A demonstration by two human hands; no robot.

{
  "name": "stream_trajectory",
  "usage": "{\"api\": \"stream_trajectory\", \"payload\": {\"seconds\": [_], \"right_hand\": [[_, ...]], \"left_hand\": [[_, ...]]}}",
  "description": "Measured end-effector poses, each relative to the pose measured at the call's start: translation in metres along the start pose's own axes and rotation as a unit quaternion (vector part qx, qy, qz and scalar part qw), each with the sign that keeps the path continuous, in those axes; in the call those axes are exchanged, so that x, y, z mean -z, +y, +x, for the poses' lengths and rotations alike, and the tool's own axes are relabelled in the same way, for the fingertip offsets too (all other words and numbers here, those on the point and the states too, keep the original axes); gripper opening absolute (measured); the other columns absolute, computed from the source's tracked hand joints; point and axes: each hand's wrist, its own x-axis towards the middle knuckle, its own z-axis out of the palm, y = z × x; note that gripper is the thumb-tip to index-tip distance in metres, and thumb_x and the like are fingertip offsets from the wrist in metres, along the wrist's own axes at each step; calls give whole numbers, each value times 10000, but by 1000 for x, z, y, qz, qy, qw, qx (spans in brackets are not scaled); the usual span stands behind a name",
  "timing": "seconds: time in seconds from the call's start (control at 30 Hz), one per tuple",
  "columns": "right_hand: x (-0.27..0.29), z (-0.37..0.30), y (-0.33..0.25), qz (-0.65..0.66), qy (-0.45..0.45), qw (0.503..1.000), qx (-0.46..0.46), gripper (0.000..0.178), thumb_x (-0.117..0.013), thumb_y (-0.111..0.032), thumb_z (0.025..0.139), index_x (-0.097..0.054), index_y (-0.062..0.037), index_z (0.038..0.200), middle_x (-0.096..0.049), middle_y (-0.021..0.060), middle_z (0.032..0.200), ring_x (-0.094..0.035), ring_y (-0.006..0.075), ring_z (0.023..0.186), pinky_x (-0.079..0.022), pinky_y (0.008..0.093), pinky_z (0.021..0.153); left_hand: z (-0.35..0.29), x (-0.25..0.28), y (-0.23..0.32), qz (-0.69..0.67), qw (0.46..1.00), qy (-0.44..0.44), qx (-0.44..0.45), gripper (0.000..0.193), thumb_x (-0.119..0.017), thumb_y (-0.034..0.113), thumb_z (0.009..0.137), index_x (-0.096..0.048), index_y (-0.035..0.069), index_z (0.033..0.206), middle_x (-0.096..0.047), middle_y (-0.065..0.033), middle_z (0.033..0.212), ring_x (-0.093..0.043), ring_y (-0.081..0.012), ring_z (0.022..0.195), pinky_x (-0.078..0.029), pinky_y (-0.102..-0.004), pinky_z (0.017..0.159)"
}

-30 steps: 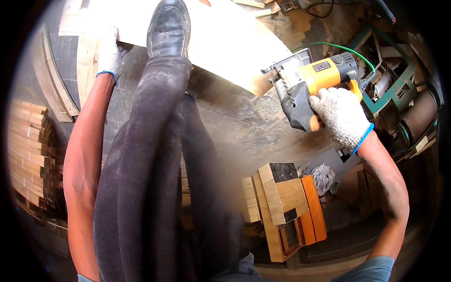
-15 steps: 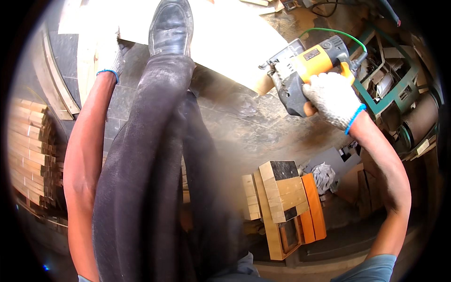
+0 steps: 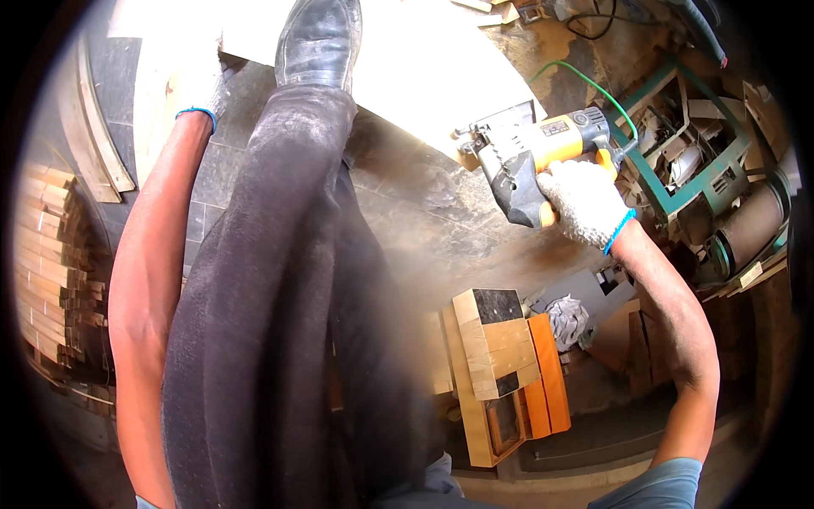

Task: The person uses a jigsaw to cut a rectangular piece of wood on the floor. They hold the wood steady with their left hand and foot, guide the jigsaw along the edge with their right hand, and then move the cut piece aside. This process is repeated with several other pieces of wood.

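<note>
My right hand [image 3: 585, 199], in a white knit glove with a blue cuff, is closed around the handle of a yellow and black jigsaw [image 3: 551, 140]. The saw's base sits at the right edge of a large pale board [image 3: 424, 68], washed out by glare. On the left, my gloved left hand [image 3: 203, 85] rests at the board's near left edge; its fingers are lost in the brightness. My black shoe [image 3: 318, 47] is on the board between both hands, with the dark trouser leg stretched up to it.
A green cord [image 3: 585, 81] runs from the saw. Stacked wood strips [image 3: 47, 263] stand at left, curved wooden pieces [image 3: 93, 127] above them. Wooden blocks [image 3: 500, 348] and a crumpled grey cloth [image 3: 566, 322] lie at lower right. A green metal frame [image 3: 678, 199] stands at right.
The jigsaw and my right hand have shifted a little left and toward me along the board's edge. My left hand and shoe keep their places on the board; the view has shifted slightly.
</note>
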Motion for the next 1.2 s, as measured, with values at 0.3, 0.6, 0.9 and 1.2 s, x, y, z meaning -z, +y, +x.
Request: {"api": "stream_trajectory", "payload": {"seconds": [0.3,0.6,0.9,1.2], "right_hand": [[-1,1,1,-31,26,999,9,114,-676,-122,822,-677,-85,930,-684,129,890,-707,313,853,-556,440,741],[-1,8,2,-18,52,998,7,95,-641,-121,850,-675,-77,926,-696,136,893,-712,318,844,-562,447,742],[-26,-2,1,32,84,996,-19,133,-641,-83,829,-626,-69,961,-668,137,904,-686,331,867,-551,446,763],[-59,-14,-10,109,133,983,-68,202,-644,-64,811,-616,-62,1012,-651,155,925,-668,356,898,-540,462,773]], "left_hand": [[8,5,-7,32,999,6,-20,604,-549,440,1059,-493,-13,1453,-635,-233,1329,-662,-337,1178,-553,-451,1045],[11,12,-4,36,999,-23,-7,758,-657,521,979,-418,65,1537,-514,-164,1461,-588,-316,1255,-525,-464,1053],[14,14,-4,52,999,-1,-16,767,-666,521,971,-430,50,1530,-545,-164,1424,-602,-304,1233,-525,-459,1055],[25,23,-11,37,999,-11,-4,665,-653,482,993,-493,55,1477,-606,-153,1342,-657,-283,1140,-579,-433,973]]}}
